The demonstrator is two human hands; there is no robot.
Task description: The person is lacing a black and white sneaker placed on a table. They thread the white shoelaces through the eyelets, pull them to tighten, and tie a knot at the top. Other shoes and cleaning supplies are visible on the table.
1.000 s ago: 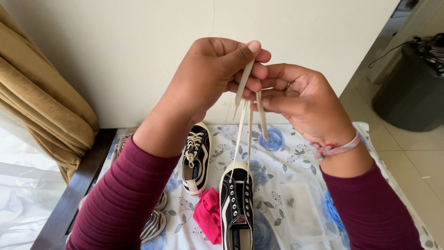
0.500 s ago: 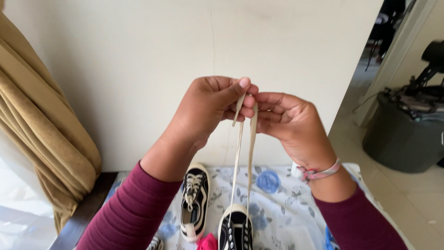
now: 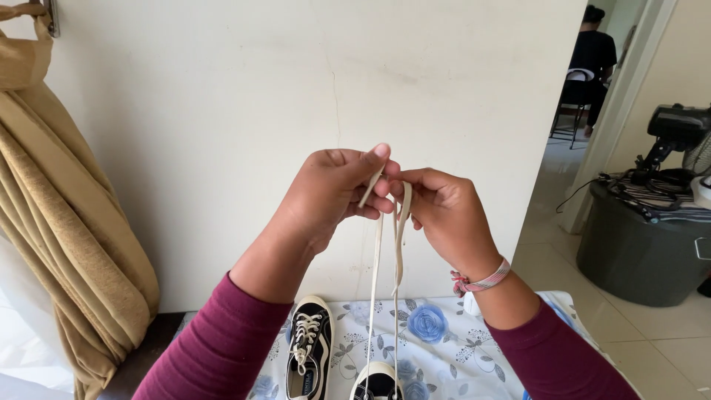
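My left hand [image 3: 326, 194] and my right hand [image 3: 443, 215] are raised in front of the wall, fingertips together, both pinching the ends of a cream shoelace [image 3: 375, 267]. The lace hangs down in two strands to a black sneaker with a white toe [image 3: 378, 381] at the bottom edge. A second black sneaker [image 3: 308, 344], laced in white, lies to its left on the flowered cloth [image 3: 437, 344]. A woven band circles my right wrist.
A tan curtain [image 3: 67, 222] hangs at the left. A dark grey bin [image 3: 641, 252] with cables and a device on top stands at the right. Through the doorway a person in black [image 3: 592, 59] sits on a chair.
The view has tilted up, so the sneakers have dropped to the bottom edge. Both hands have kept hold of the lace ends and drawn closer together.
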